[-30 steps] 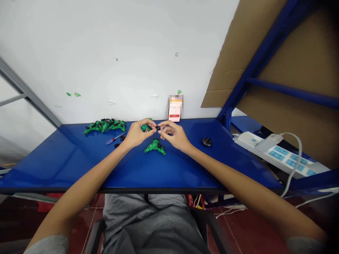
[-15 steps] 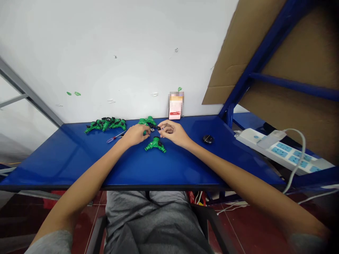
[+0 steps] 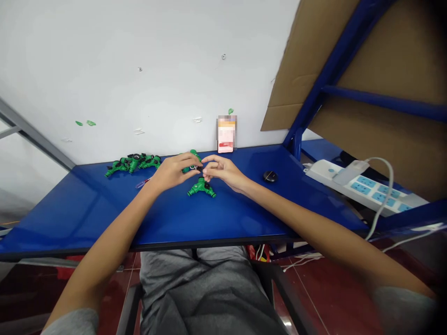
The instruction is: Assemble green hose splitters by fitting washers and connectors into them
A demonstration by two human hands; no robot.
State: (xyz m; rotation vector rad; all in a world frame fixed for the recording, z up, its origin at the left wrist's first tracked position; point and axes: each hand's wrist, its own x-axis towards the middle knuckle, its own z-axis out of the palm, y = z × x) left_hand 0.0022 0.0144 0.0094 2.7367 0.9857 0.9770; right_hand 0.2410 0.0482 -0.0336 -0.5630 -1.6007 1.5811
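My left hand (image 3: 176,171) pinches a small black plastic part (image 3: 199,168) between thumb and fingertips. Facing it from the right, my right hand (image 3: 225,173) has its forefinger bent over and its other fingers curled in against the same part; what its fingertips grip is too small to make out. Just below both hands lies a green Y-shaped hose splitter (image 3: 201,187) with black fittings. Another green splitter (image 3: 194,154) sits behind my left hand, mostly covered by it. A small white ring (image 3: 192,167) shows near the left fingers.
Several green splitters (image 3: 134,163) are heaped at the back left, with a screwdriver (image 3: 143,183) beside them. A phone (image 3: 226,135) leans on the wall. A round black object (image 3: 270,176) lies to the right. A white power strip (image 3: 363,186) stands beyond the blue table's (image 3: 223,218) right edge.
My hands have come together, and the black part from my right hand is now between the fingertips of both. The view has shifted slightly.
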